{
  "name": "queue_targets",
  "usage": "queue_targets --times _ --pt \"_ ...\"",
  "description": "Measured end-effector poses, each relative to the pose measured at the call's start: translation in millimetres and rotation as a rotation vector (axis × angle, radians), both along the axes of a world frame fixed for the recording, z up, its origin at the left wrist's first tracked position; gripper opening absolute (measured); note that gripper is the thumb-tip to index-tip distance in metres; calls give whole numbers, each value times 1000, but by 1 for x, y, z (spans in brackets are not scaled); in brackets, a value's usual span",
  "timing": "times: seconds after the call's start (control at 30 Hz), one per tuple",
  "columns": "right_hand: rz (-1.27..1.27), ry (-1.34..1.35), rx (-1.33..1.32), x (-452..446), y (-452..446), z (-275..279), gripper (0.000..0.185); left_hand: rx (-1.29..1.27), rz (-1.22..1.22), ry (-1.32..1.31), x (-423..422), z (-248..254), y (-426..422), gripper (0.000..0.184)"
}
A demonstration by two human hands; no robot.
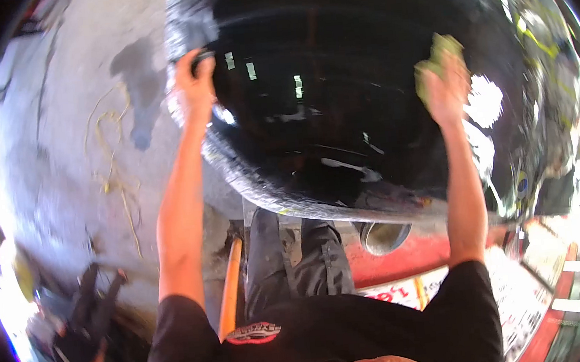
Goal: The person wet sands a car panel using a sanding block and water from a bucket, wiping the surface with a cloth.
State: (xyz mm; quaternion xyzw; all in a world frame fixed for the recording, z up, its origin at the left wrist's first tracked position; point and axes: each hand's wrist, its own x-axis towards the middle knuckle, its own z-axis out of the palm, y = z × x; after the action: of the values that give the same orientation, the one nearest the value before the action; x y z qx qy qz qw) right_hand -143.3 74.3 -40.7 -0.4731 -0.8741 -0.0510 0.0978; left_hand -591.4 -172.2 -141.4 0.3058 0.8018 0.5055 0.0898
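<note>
A large, glossy black curved panel [341, 135], like car bodywork, spreads in front of me. Crinkled silvery film [234, 168] runs along its left and near edge. At the left rim is my left hand [196, 89], its fingers curled with a small dark item between thumb and fingertips; what that is I cannot make out. Over the right part of the panel, my right hand [448, 95] presses a yellow-green cloth [445, 47] against the surface, its fingers over it. Bright reflections show on the black surface.
Yellowish string [125, 188] lies on the grey concrete floor [74, 158] near a dark stain. An orange pole [230, 283] stands by my legs. Under the panel are a round container [384, 237] and a red surface [373, 263]. Another person [86, 330] in dark clothes is at lower left.
</note>
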Motion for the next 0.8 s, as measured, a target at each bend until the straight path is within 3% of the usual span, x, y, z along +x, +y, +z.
queue_targets --times 0.07,0.1,0.13,0.33,0.43,0.5,0.63,0.73,0.77,0.8 --pt "-79 226 -116 51 17 2 71 82 -8 73 -2 -26 10 33" --pt "-104 79 13 67 16 -1 70 28 -32 233 4 -18 8 36" --pt "-51 104 36 69 14 -1 69 32 -51 315 17 -6 5 37" --pt "-99 80 6 64 12 0 69 10 -282 279 115 9 -68 41" --pt "-102 84 0 63 12 2 70 -52 -338 378 80 -3 -48 42" --pt "-85 106 -4 62 12 3 70 -14 -308 472 21 -12 9 45" --pt "-28 129 25 69 19 -5 70 98 -102 301 -49 -28 87 33" --pt "-71 94 22 69 18 -5 72 30 -84 319 1 -19 52 36" --pt "-86 89 19 67 16 -4 72 -18 -142 264 34 -8 25 41" --pt "-58 104 34 69 18 -6 72 -74 -52 278 86 7 -1 42"
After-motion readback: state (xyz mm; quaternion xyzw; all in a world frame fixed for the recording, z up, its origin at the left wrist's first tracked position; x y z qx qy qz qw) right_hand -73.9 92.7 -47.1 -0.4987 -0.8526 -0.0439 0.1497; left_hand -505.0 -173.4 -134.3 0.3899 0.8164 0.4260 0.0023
